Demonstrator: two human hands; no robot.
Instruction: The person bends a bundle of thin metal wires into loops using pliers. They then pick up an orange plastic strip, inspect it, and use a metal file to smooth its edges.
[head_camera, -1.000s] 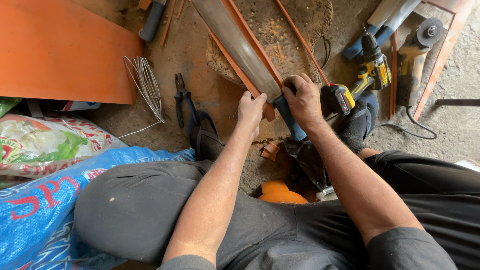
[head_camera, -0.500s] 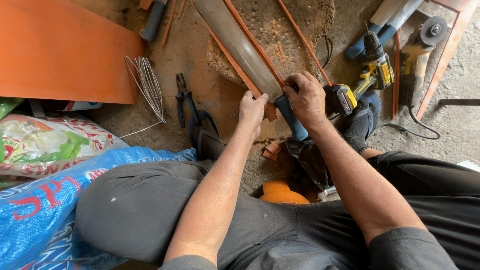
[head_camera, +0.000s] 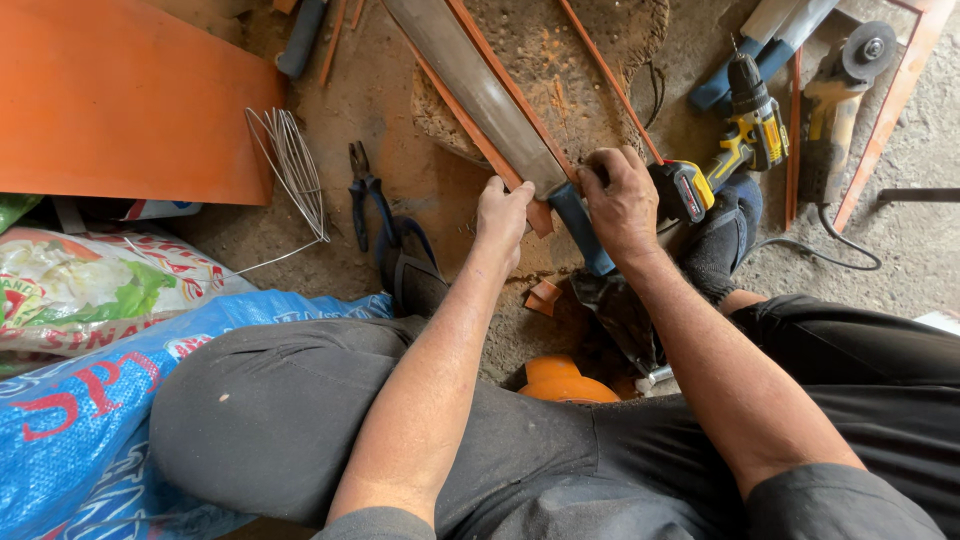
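Observation:
A long grey metal blade (head_camera: 470, 80) with a blue handle (head_camera: 580, 230) lies slanted on the dirt floor, flanked by thin orange strips (head_camera: 500, 100). My left hand (head_camera: 503, 213) grips the blade's near end together with the orange strip beside it. My right hand (head_camera: 622, 200) is closed over the spot where blade and blue handle meet. My knees in dark trousers fill the lower part of the view.
A yellow-black cordless drill (head_camera: 735, 150) and an angle grinder (head_camera: 845, 90) lie at the right. Pliers (head_camera: 365, 195) and a wire bundle (head_camera: 290, 165) lie left, near an orange panel (head_camera: 120, 100). Printed sacks (head_camera: 80, 400) sit lower left; an orange round object (head_camera: 560, 380) sits between my legs.
Both hands stay on the blade's near end; only a slight shift of the view and of my fingers shows.

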